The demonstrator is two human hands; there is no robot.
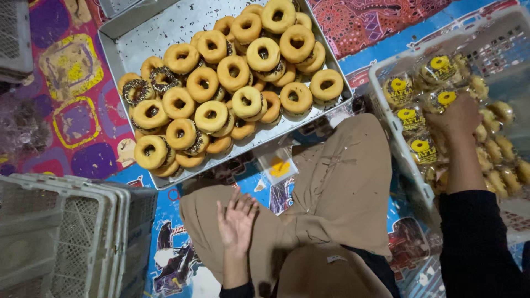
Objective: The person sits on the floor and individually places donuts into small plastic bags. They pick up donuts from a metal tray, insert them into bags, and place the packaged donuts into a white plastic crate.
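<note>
My left hand hovers palm-up with spread fingers over my tan-trousered knee, holding nothing. My right hand reaches into a white plastic crate on the right and rests on bagged doughnuts with round yellow labels; whether it grips one is hidden. A metal tray ahead holds several glazed ring doughnuts, a few with chocolate sprinkles. An empty clear bag with a yellow label lies just below the tray.
Stacked white mesh crates stand at the lower left, another crate at the upper left. A crumpled clear plastic heap lies on the colourful patterned mat. My legs fill the lower middle.
</note>
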